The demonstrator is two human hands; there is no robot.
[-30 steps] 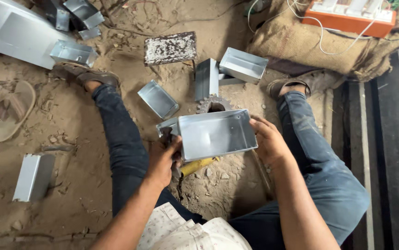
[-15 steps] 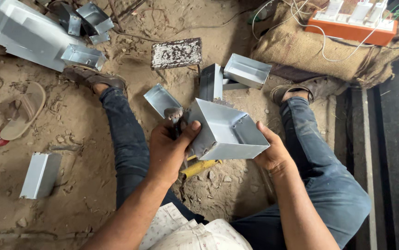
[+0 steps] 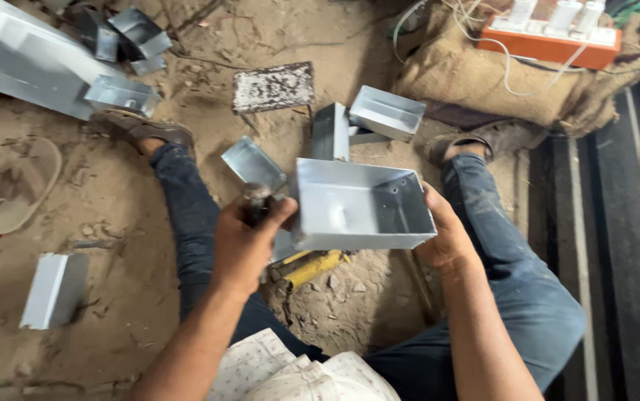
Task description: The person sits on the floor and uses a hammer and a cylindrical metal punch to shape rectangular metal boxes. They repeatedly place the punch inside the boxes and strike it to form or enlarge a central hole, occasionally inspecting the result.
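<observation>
Head view | I see the left hand (image 3: pixel 249 238) with fingers wrapped round a dark tool (image 3: pixel 255 202) | right hand (image 3: pixel 442 234) fingers gripping the grey metal box (image 3: pixel 357 204), mid-scene above the sandy floor (image 3: pixel 112 297) | yellow tool (image 3: pixel 316 267) just near of it

A rough sheet-metal workshop with a bare sandy dirt floor (image 3: pixel 112 312). Folded grey sheet-metal boxes (image 3: pixel 387 113) lie scattered from nine to twelve o'clock, and an orange power strip (image 3: pixel 550 46) sits on burlap sacking (image 3: pixel 468 74) at one o'clock.
</observation>
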